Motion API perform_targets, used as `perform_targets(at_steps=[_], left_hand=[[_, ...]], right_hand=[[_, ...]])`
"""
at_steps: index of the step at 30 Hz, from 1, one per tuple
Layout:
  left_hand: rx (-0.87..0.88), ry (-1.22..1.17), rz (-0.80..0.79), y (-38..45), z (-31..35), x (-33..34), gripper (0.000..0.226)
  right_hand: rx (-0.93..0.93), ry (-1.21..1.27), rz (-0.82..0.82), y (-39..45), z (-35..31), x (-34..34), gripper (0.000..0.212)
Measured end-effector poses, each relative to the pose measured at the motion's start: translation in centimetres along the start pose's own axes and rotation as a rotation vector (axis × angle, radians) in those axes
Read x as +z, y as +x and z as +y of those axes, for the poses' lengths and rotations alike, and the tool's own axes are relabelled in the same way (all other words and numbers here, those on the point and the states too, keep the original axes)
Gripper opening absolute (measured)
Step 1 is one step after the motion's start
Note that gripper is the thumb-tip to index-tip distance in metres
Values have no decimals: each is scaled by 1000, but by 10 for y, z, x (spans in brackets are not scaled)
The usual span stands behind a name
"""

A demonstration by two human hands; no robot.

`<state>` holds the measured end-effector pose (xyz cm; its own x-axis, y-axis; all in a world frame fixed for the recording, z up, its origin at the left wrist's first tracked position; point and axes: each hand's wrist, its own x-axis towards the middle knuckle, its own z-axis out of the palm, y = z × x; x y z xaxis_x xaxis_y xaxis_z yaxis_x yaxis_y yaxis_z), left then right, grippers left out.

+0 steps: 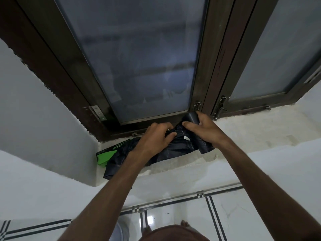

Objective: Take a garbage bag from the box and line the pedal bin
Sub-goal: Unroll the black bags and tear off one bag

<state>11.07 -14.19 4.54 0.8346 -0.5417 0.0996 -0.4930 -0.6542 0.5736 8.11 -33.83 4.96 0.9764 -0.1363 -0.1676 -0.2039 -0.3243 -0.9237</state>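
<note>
A black roll of garbage bags point(192, 118) is held above the window sill, and my right hand point(203, 129) grips it. My left hand point(154, 138) pinches the unrolled black bag point(175, 146) just left of the roll, where small gaps show along a line in the plastic. The loose end of the bag point(114, 164) drapes down to the left over the sill's edge. Behind it, the green and black garbage bag box point(106, 153) lies flat on the sill, partly hidden by the bag. A pale round shape point(119, 230) at the bottom, possibly the pedal bin, is mostly hidden by my left forearm.
The concrete sill point(243, 129) runs to the right below a dark-framed window point(139, 58) with frosted glass. Metal latches point(220, 105) stick out at the frame's base. A white wall point(34, 110) closes off the left. Glossy white floor tiles point(182, 216) lie below.
</note>
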Motion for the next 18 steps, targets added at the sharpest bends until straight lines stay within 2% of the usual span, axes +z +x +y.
perform_targets(at_steps=[2,7,12,18], left_hand=[[-56,-95,-20,-1,5,2,17],[-247,-473,-220,-7,2,6,45],[-213,-428,-194,-6,3,3,30],[-199,-259,-148,2,17,-5,44]], right_hand=[[0,96,-4,-4,-3,-5,19],[-11,225,-26,-12,-7,-6,13],[-37,149,10,-14,-6,0,10],[-30,-52,91,-9,-9,-1,22]])
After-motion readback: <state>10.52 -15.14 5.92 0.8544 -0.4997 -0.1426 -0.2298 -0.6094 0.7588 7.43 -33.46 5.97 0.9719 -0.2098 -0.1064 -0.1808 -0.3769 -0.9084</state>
